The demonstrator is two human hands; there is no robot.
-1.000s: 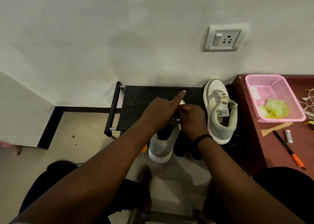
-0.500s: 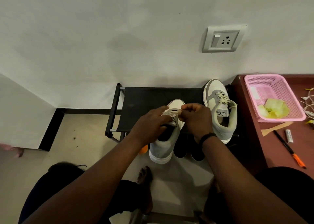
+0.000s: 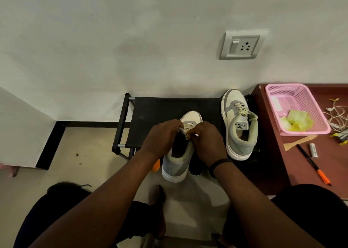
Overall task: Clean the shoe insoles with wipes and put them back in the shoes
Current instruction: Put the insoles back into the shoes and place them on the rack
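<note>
Two grey and cream sneakers are in the head view. One sneaker (image 3: 177, 163) hangs over the front edge of a black shoe rack (image 3: 150, 116), toe toward the wall. My left hand (image 3: 163, 136) and my right hand (image 3: 205, 138) meet over its tongue, and both pinch the cream laces at the throat. The dark opening of this shoe shows below my left hand. The second sneaker (image 3: 239, 125) lies on the rack to the right, untouched. Crumpled yellow-green wipes (image 3: 295, 120) lie in a pink basket (image 3: 310, 99).
A maroon table (image 3: 301, 163) stands to the right with the basket, an orange-tipped pen (image 3: 312, 165), a small white tube (image 3: 313, 150), a tan strip and tangled cables. Dark shoes sit under the rack. A wall socket (image 3: 243, 45) is above. My knees frame the tiled floor.
One second ago my left index finger pointed out straight over the shoe. It has curled in, and both hands now work the laces slightly nearer to me.
</note>
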